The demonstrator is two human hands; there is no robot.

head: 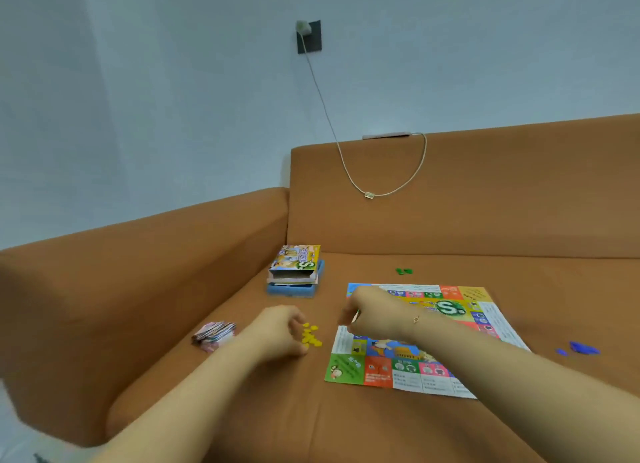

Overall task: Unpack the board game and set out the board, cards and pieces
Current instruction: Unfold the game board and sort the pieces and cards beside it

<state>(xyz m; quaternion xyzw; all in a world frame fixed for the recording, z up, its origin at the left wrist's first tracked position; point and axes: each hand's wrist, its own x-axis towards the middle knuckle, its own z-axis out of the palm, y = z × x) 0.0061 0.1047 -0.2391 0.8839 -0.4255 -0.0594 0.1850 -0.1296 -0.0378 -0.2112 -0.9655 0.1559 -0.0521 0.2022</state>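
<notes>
Unfolded and lying flat on the seat of the orange fabric sofa (450,203), the colourful paper game board (460,317) sits at centre right, with printed squares round its edge and a green circle bearing a white S near its middle. The right hand (372,312) hangs over the board's left edge with fingers curled downward; whether it pinches anything cannot be told, since the fingertips are turned away from the camera. A thin gold bracelet (415,319) circles that wrist. Just left of the board, the left hand (280,331) rests on the seat with fingers curled round a small heap of yellow plastic pieces (310,334), touching them. Further left lies a loose stack of pink and white cards (214,334), apart from the hand. Behind both, near the sofa's corner, the printed game box (298,260) rests open-ended on top of a blue tray (292,289). A few green pieces (404,271) lie beyond the board's far edge, and several blue pieces (581,347) lie on the seat to its right. A pale cable (346,161) runs from a dark wall socket (309,36) down over the sofa's backrest.
</notes>
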